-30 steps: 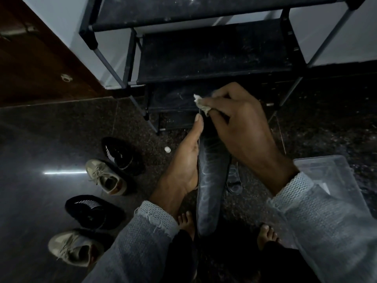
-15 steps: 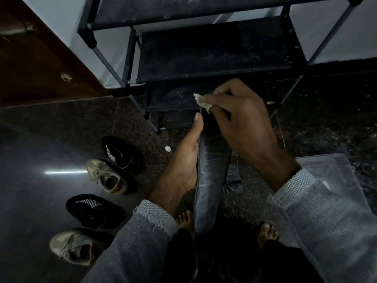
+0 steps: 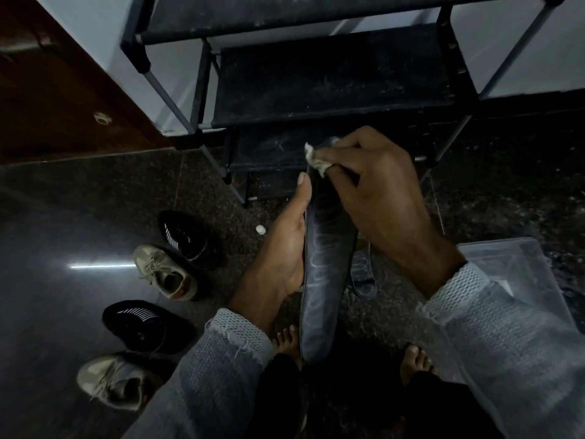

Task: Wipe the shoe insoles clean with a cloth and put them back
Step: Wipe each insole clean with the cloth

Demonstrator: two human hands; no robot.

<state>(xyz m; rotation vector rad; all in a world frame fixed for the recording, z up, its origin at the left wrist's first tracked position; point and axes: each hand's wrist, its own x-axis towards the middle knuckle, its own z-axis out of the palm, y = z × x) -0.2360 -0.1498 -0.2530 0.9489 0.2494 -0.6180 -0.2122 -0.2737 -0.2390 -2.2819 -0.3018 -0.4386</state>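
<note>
Hands: left hand (image 3: pixel 278 248) lies flat along the left edge of the long dark grey shoe insole (image 3: pixel 323 267), fingers straight, thumb tip up near the far end; right hand (image 3: pixel 380 198) curls its fingers round a small crumpled off-white cloth (image 3: pixel 316 160) and presses it to the insole's far tip.
Insole, place: held in the air between both hands, above the dark speckled stone floor (image 3: pixel 95 217) and in front of the black metal-framed shoe rack (image 3: pixel 332 74).
Insole, axis: long axis runs near-to-far from the person, tilted slightly right at the far end; near end hangs low by the bare feet (image 3: pixel 286 340), far end points at the rack's lower shelf.
Insole, surface: pale streaks show along its length.
Change: cloth and right hand sit about where they were a second ago, at the far tip; right hand is turned a little more over the tip; left hand's hold is unchanged.
Second insole: a dark one (image 3: pixel 362 277) lies on the floor just right of the held one.
Shoes: two black sneakers with white stripes (image 3: pixel 186 236) and two beige lace-up sneakers (image 3: pixel 164 274), alternating in a row at left.
Container: clear plastic box (image 3: pixel 519 267) on the floor at right, partly behind the grey knit sleeve (image 3: pixel 506 343).
Small item: white round bit (image 3: pixel 260 230) on the floor near the rack.
</note>
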